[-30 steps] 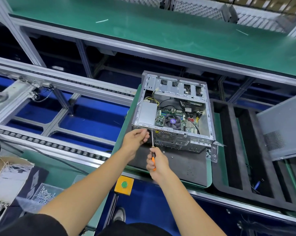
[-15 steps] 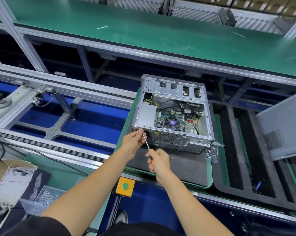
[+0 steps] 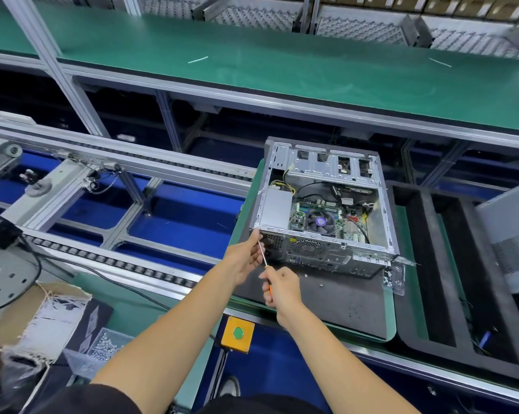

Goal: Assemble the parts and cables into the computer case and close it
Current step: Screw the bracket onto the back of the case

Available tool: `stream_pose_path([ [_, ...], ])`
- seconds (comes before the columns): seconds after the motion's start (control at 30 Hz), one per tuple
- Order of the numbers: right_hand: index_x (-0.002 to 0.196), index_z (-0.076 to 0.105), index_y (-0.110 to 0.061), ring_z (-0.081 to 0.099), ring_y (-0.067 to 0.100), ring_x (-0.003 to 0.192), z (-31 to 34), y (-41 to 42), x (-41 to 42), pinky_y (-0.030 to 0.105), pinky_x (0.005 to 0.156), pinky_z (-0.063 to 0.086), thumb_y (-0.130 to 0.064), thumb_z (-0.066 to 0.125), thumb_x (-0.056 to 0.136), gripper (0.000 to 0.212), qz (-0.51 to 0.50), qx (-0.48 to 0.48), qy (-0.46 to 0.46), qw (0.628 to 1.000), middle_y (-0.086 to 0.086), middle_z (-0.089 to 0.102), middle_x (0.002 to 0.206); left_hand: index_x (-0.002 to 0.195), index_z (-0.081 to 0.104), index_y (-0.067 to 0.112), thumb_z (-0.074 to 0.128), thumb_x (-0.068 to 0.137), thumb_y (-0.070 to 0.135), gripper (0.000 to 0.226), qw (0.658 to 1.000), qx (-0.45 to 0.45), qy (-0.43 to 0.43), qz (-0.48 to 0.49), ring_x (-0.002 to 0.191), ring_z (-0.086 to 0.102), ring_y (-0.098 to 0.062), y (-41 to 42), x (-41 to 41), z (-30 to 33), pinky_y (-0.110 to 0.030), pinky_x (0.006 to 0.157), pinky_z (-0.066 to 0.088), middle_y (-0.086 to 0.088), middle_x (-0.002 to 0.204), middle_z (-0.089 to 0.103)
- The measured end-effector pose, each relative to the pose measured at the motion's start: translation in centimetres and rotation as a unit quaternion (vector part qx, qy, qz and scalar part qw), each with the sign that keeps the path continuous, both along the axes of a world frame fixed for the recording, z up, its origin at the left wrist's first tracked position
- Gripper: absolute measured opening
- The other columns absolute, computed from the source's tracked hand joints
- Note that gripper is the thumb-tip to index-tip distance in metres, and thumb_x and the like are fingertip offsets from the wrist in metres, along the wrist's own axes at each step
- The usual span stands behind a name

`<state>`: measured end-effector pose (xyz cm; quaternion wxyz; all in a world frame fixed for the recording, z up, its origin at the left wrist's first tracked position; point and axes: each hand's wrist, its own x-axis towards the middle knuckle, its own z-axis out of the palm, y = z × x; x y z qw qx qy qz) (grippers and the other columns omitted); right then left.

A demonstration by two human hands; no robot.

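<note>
Head view, computer case (image 3: 327, 204): lying open side up on the dark mat (image 3: 342, 297), rear panel facing the person.
Screwdriver (image 3: 262, 254): slanting up-left, tip pointing toward the case's near-left corner.
Right hand (image 3: 280, 286): gripping its orange handle.
Left hand (image 3: 246, 258): fingers curling, pinching the shaft.

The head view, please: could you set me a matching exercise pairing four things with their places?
Things:
1. screwdriver
2. computer case
3. green button
4. tub of screws

Places:
A. on the dark mat
B. lower left, beside the cardboard box
C. in the right hand, shaft steadied by the left hand
D. on a yellow box below the bench edge

Pairs: 1-C, 2-A, 3-D, 4-B
</note>
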<state>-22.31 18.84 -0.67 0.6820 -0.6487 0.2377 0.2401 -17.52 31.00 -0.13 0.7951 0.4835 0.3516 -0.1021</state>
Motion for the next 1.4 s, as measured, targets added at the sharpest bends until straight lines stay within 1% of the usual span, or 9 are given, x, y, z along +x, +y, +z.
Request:
stream_pose_path([
  [0.1, 0.081, 0.051, -0.012, 0.040, 0.014, 0.040, -0.3, 1.1, -0.2, 0.024, 0.038, 0.029, -0.010, 0.064, 0.089, 0.015, -0.018, 0.011, 0.011, 1.000, 0.003, 0.055, 0.056, 0.103, 0.077, 0.014, 0.068, 0.095, 0.040, 0.029, 1.000, 0.016, 0.009, 0.000, 0.078, 0.062, -0.012, 0.2, 0.1, -0.2, -0.023, 0.066, 0.056, 0.001, 0.078, 0.069],
  [0.2, 0.081, 0.050, -0.012, 0.041, 0.014, 0.039, -0.5, 2.0, -0.3, 0.022, 0.037, 0.029, -0.010, 0.063, 0.089, 0.015, -0.040, 0.018, 0.012, 0.999, 0.003, 0.055, 0.056, 0.101, 0.077, 0.015, 0.064, 0.098, 0.040, 0.027, 1.000, 0.021, 0.014, -0.016, 0.078, 0.063, -0.011, 0.2, 0.5, -0.1, -0.024, 0.068, 0.054, 0.002, 0.079, 0.068],
  [0.4, 0.087, 0.056, -0.007, 0.042, 0.012, 0.038, -0.6, 2.6, -0.4, 0.022, 0.037, 0.030, -0.011, 0.060, 0.094, 0.009, -0.062, 0.010, 0.005, 0.998, 0.004, 0.056, 0.059, 0.102, 0.077, 0.012, 0.060, 0.101, 0.037, 0.030, 0.998, 0.045, 0.009, -0.048, 0.073, 0.060, -0.010, 0.7, 1.1, -0.3, -0.023, 0.066, 0.054, 0.001, 0.077, 0.068],
  [0.67, 0.087, 0.057, -0.006, 0.043, 0.013, 0.039, -0.4, 3.1, -0.6, 0.022, 0.038, 0.031, -0.009, 0.058, 0.095, 0.009, -0.077, 0.002, -0.007, 0.997, 0.007, 0.057, 0.062, 0.098, 0.077, 0.010, 0.058, 0.103, 0.033, 0.030, 0.992, 0.094, -0.031, -0.074, 0.059, 0.055, -0.007, 1.3, 1.4, -1.0, -0.019, 0.060, 0.053, 0.003, 0.069, 0.066],
  [0.83, 0.088, 0.055, -0.006, 0.042, 0.014, 0.040, -0.5, 4.0, -1.0, 0.023, 0.038, 0.028, -0.009, 0.061, 0.091, 0.008, -0.102, 0.059, 0.019, 0.993, 0.003, 0.057, 0.059, 0.095, 0.080, 0.013, 0.060, 0.102, 0.036, 0.031, 0.986, 0.115, -0.047, -0.109, 0.063, 0.057, -0.008, 1.8, 1.5, -0.9, -0.022, 0.062, 0.053, 0.003, 0.069, 0.067],
  [1.03, 0.082, 0.053, -0.009, 0.042, 0.014, 0.038, -0.6, 3.8, -0.6, 0.021, 0.037, 0.028, -0.009, 0.062, 0.091, 0.013, -0.095, 0.035, 0.013, 0.995, 0.003, 0.057, 0.057, 0.088, 0.081, 0.015, 0.064, 0.099, 0.038, 0.030, 0.989, 0.124, -0.034, -0.079, 0.061, 0.061, -0.008, 1.4, 1.5, -0.9, -0.022, 0.061, 0.054, 0.002, 0.070, 0.070],
  [1.13, 0.080, 0.053, -0.010, 0.043, 0.014, 0.039, -0.6, 3.6, -0.6, 0.022, 0.037, 0.029, -0.010, 0.063, 0.091, 0.014, -0.096, 0.038, 0.015, 0.995, 0.003, 0.058, 0.057, 0.090, 0.081, 0.016, 0.063, 0.099, 0.039, 0.031, 0.987, 0.136, -0.038, -0.071, 0.060, 0.061, -0.006, 1.1, 1.3, -0.9, -0.023, 0.061, 0.054, 0.004, 0.069, 0.070],
  [1.27, 0.082, 0.056, -0.010, 0.045, 0.014, 0.040, -0.7, 3.8, -0.7, 0.022, 0.037, 0.031, -0.010, 0.062, 0.091, 0.011, -0.107, 0.056, 0.023, 0.992, 0.004, 0.062, 0.057, 0.100, 0.078, 0.013, 0.060, 0.101, 0.040, 0.032, 0.986, 0.134, -0.059, -0.083, 0.067, 0.064, -0.009, 1.2, 0.8, -0.8, -0.026, 0.070, 0.057, 0.003, 0.075, 0.073],
  [1.4, 0.084, 0.057, -0.010, 0.048, 0.015, 0.040, -0.7, 4.2, -0.5, 0.022, 0.036, 0.031, -0.013, 0.060, 0.092, 0.009, -0.112, 0.075, 0.026, 0.991, 0.007, 0.065, 0.059, 0.113, 0.074, 0.011, 0.056, 0.105, 0.028, 0.026, 0.987, 0.090, -0.067, -0.118, 0.085, 0.074, -0.017, 1.7, 0.2, -0.4, -0.029, 0.076, 0.059, -0.007, 0.097, 0.079],
])
